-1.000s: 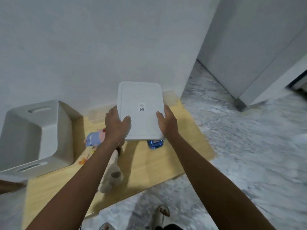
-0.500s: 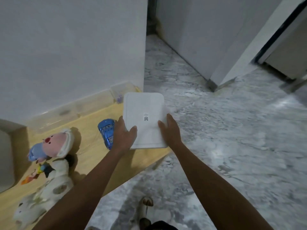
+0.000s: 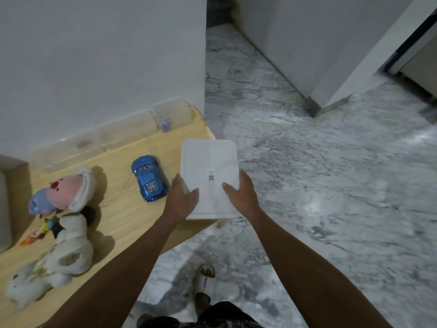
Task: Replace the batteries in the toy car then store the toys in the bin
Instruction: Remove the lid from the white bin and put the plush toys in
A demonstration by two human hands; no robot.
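Both hands are gripping the white lid (image 3: 209, 166) at its near end, left hand (image 3: 182, 200) and right hand (image 3: 240, 195) curling their thumbs over the top, holding it above the wooden table (image 3: 123, 209) at its right edge. The blue toy car (image 3: 149, 177) is sitting just left of it, plush toys (image 3: 63, 223) lying farther left.

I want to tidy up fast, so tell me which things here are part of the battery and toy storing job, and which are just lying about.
Part of the job:
- shiny blue toy car
- flat white plastic bin lid, held by left hand and right hand
- pink and blue plush toy
- white spotted plush toy

Lying about:
- clear plastic boxes along the wall
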